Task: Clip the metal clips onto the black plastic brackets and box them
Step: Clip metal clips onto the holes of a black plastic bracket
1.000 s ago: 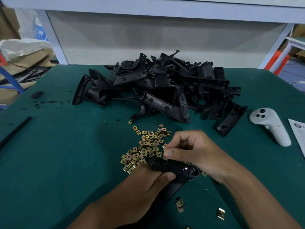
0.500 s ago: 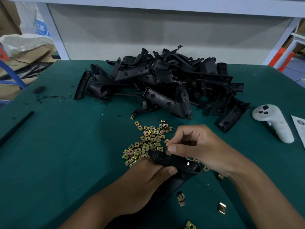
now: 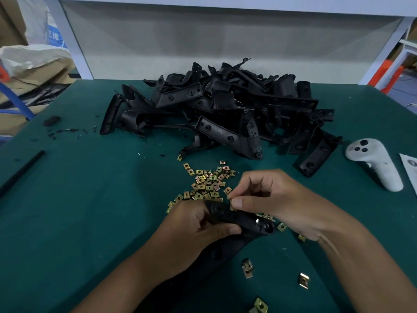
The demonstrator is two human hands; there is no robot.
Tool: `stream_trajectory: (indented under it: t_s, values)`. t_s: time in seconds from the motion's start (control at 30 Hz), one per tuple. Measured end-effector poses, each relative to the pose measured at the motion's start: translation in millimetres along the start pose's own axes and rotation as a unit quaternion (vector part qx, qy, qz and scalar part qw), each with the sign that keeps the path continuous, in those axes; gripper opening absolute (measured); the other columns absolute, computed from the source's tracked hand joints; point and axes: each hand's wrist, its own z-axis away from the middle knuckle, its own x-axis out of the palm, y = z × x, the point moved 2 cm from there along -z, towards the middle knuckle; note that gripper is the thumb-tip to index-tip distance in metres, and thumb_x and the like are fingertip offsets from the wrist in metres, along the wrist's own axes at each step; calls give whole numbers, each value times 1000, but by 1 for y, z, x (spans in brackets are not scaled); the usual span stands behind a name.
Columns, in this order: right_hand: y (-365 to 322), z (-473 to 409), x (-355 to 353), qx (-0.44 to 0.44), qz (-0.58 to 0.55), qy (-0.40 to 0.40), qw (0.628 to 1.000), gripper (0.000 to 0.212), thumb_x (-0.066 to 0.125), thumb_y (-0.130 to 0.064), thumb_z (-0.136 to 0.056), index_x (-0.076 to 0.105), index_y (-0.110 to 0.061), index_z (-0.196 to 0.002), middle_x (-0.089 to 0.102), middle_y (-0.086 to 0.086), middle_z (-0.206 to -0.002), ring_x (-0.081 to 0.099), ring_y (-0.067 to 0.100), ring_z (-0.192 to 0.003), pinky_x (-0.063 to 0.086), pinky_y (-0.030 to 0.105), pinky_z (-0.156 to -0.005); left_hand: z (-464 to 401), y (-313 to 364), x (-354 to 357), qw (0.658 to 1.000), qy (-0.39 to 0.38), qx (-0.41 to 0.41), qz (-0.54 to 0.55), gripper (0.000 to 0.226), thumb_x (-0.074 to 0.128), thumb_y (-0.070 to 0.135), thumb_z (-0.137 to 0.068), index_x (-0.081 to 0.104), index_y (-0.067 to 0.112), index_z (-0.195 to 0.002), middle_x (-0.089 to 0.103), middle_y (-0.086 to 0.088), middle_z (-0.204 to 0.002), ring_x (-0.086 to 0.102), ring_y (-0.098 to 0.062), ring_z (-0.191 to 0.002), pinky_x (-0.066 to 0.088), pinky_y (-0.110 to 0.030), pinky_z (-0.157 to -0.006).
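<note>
My left hand (image 3: 191, 231) grips a black plastic bracket (image 3: 243, 219) just above the green table. My right hand (image 3: 270, 199) pinches a small metal clip (image 3: 231, 205) between thumb and forefinger at the bracket's upper edge; the clip is mostly hidden by my fingers. A heap of brass-coloured metal clips (image 3: 207, 184) lies just beyond my hands. A large pile of black brackets (image 3: 225, 109) covers the far middle of the table. No box is in view.
A white handheld controller (image 3: 376, 163) lies at the right, beside a white sheet (image 3: 410, 168). Loose clips (image 3: 303, 280) are scattered near the front edge. A black rod (image 3: 20, 172) and black scraps (image 3: 52, 120) sit at the left. Cardboard and bags stand beyond the table's left side.
The camera has tilted a little, shifting the scene down. Both hands stay at the bracket; my right fingers have shifted slightly on the clip at its edge.
</note>
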Motion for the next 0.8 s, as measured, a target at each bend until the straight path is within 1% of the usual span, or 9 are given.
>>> stream_trajectory:
  t_s: [0.07, 0.17, 0.23, 0.27, 0.33, 0.43, 0.63, 0.73, 0.8]
  values:
    - [1, -1, 2, -2, -11, 17, 1000, 11, 78, -35, -77, 78, -25, -83, 72, -5, -80, 63, 3, -75, 49, 14, -67, -1, -2, -2, 999, 48, 18, -12, 30, 76, 54, -77, 69, 26, -88, 67, -1, -74, 57, -9, -69, 46, -27, -64]
    - [2, -1, 3, -26, -23, 42, 999, 16, 75, -34, -82, 79, -21, -88, 77, -2, -91, 69, 6, -84, 52, 15, -74, -1, -4, -4, 994, 101, 32, 24, 34, 78, 55, -73, 61, 29, -88, 59, -13, -76, 52, -31, -64, 44, -35, -62]
    - [3, -1, 4, -46, -26, 46, 998, 17, 69, -34, -87, 79, -24, -96, 77, -2, -101, 71, 9, -98, 53, 19, -86, -2, -2, -6, 992, 118, 22, 33, 34, 77, 54, -75, 60, 37, -99, 66, -4, -81, 62, -34, -73, 53, -47, -66]
    - [2, -1, 6, -58, -24, 48, 997, 19, 67, -34, -89, 79, -25, -100, 77, -3, -105, 70, 9, -104, 52, 19, -91, -1, -1, -6, 992, 122, 21, 27, 37, 76, 54, -76, 59, 41, -106, 70, 3, -87, 69, -26, -78, 57, -49, -71]
    - [1, -2, 8, -79, -22, 51, 995, 21, 65, -31, -90, 79, -27, -105, 76, -7, -108, 69, 6, -108, 49, 15, -92, 0, -1, -7, 990, 136, 37, 6, 42, 74, 51, -80, 55, 49, -117, 73, 13, -105, 72, -12, -93, 59, -38, -81]
    - [1, -4, 11, -98, -17, 62, 993, 20, 67, -24, -92, 78, -25, -108, 76, -6, -111, 69, 7, -109, 49, 14, -91, 1, 1, -8, 983, 170, 68, 7, 45, 75, 43, -82, 56, 51, -122, 73, 16, -110, 71, -8, -101, 55, -19, -84]
    - [13, -10, 2, -101, 4, 146, 984, 14, 65, -19, -97, 76, -29, -97, 76, -5, -100, 69, 6, -95, 53, 17, -81, 2, 5, -8, 973, 214, 87, -1, 34, 81, 43, -78, 68, 50, -108, 73, 18, -104, 72, -7, -92, 58, -18, -77]
    - [25, -16, -8, -79, 151, 221, 960, 14, 60, -32, -100, 73, -36, -100, 74, -7, -97, 67, 9, -94, 55, 32, -81, 1, 6, -7, 972, 214, 79, 51, 31, 84, 32, -75, 73, 44, -102, 74, 17, -99, 71, 1, -89, 52, -8, -76]
    - [32, -20, -12, -69, 199, 220, 953, 12, 61, -39, -97, 72, -40, -102, 73, -15, -96, 64, 0, -92, 50, 23, -77, -2, 6, -10, 967, 228, 68, 89, 30, 80, 24, -73, 75, 36, -100, 76, 12, -98, 71, 0, -88, 52, -9, -77]
